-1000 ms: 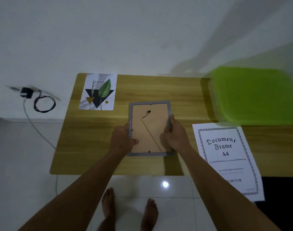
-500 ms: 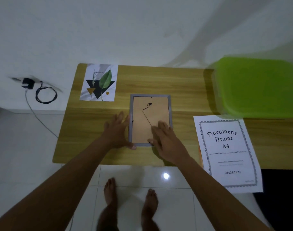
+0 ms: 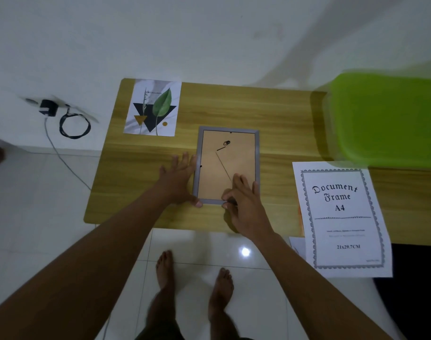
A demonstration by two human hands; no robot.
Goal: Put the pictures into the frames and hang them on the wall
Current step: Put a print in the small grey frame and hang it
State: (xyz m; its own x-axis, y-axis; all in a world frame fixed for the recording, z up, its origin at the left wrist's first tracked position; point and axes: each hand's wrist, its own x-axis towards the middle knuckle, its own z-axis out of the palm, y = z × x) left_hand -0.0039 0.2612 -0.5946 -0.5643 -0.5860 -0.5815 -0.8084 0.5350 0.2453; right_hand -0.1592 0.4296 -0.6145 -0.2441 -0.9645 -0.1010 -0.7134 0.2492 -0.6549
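A grey picture frame point(image 3: 228, 165) lies face down in the middle of the wooden table point(image 3: 283, 114), its brown backing board and hanger facing up. My left hand point(image 3: 178, 177) rests flat against the frame's left edge, fingers spread, thumb at the lower left corner. My right hand point(image 3: 243, 207) sits on the lower right of the backing, thumb and forefinger pinched at the frame's bottom edge. A leaf print point(image 3: 153, 109) lies at the table's far left corner. A "Document Frame A4" sheet point(image 3: 342, 217) hangs over the near edge on the right.
A green plastic lid point(image 3: 386, 119) covers the table's far right. A black charger point(image 3: 47, 107) with a coiled cable point(image 3: 74, 126) hangs on the white wall at left. My bare feet point(image 3: 192, 278) stand on the tiled floor. Something black point(image 3: 418, 290) fills the lower right.
The frame was lifted in both hands and has been laid flat on the table. My left hand opened beside its left edge and my right hand moved to its bottom edge.
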